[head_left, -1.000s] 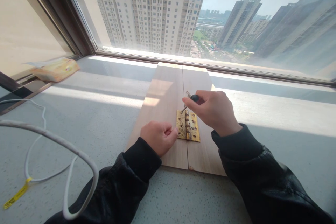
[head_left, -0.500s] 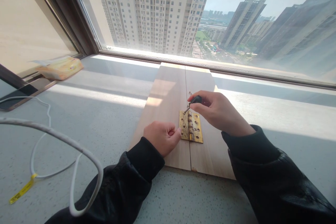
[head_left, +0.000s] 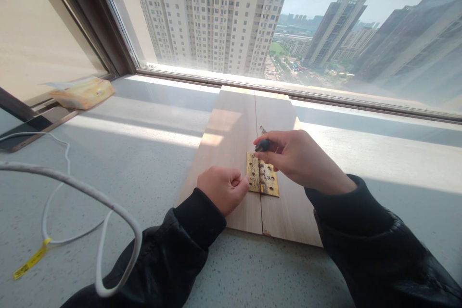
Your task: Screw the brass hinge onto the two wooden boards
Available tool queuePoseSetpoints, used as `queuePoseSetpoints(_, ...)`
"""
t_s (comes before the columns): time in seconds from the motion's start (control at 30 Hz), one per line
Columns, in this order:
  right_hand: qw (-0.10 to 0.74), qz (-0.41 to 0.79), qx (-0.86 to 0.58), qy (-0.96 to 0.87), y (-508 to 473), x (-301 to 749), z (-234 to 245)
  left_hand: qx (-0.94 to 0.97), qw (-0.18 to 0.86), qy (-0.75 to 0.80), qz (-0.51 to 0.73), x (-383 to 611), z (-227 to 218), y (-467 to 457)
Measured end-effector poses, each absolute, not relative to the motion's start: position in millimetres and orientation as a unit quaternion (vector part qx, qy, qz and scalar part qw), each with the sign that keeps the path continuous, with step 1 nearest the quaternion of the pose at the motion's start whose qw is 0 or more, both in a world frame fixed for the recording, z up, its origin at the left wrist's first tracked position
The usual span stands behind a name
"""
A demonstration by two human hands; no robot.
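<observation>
A brass-coloured, worn butt hinge (head_left: 270,183) lies flat across the seam between two pale wooden boards (head_left: 225,130). My left hand (head_left: 222,187) is curled closed on the left board, its thumb tip at the hinge's left edge; nothing shows inside it. Between the thumb and fingers of my right hand (head_left: 294,159) is a small screwdriver with a black handle (head_left: 263,145). This hand hovers over the hinge's top end, near the upper hole of the left leaf, covering part of the right leaf. The screwdriver's shaft is mostly hidden now. Small screws (head_left: 262,129) lie beyond my fingers.
The boards rest on a speckled white sill (head_left: 151,144) and reach to the window frame (head_left: 325,106). A white cable (head_left: 122,216) with a yellow tag (head_left: 32,260) loops at the left. A tissue pack (head_left: 84,94) and a dark phone-like slab (head_left: 25,134) lie at the far left.
My right hand has shifted slightly left and down with the screwdriver, whose handle now sits closer above the left leaf's upper hole. My left hand and the hinge have stayed put.
</observation>
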State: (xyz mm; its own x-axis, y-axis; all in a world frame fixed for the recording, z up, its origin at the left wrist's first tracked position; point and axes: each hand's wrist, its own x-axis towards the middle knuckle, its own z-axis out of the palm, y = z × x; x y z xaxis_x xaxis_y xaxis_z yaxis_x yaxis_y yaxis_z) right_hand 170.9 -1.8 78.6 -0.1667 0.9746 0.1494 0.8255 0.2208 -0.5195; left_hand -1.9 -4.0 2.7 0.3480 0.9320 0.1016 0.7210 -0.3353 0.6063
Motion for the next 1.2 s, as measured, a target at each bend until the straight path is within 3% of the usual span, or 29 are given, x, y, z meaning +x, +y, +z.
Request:
queuePoseSetpoints(0.2, 0.242, 0.12, -0.634, -0.724, 2, 172, 79, 0.786, 0.235, 0.526, 0.225, -1, 3, -4)
queuePoseSetpoints(0.37, 0.269, -0.01, -0.651, -0.71, 7, 171, 69, 0.786, 0.237, 0.523, 0.228, -2, 4, -4)
queuePoseSetpoints(0.57, 0.262, -0.065, -0.64, -0.72, 9, 166, 61, 0.787, 0.234, 0.522, 0.23, -2, 4, -5)
queuePoseSetpoints(0.77, 0.35, 0.142, -0.602, -0.703, 12, 170, 61, 0.786, 0.236, 0.524, 0.226, -2, 5, -3)
queuePoseSetpoints(0.93, 0.354, 0.336, -0.572, -0.659, 12, 173, 66, 0.787, 0.236, 0.524, 0.226, -2, 4, -3)
queuePoseSetpoints(1.2, 0.326, 0.299, -0.568, -0.694, 12, 179, 66, 0.786, 0.238, 0.522, 0.231, -2, 3, -3)
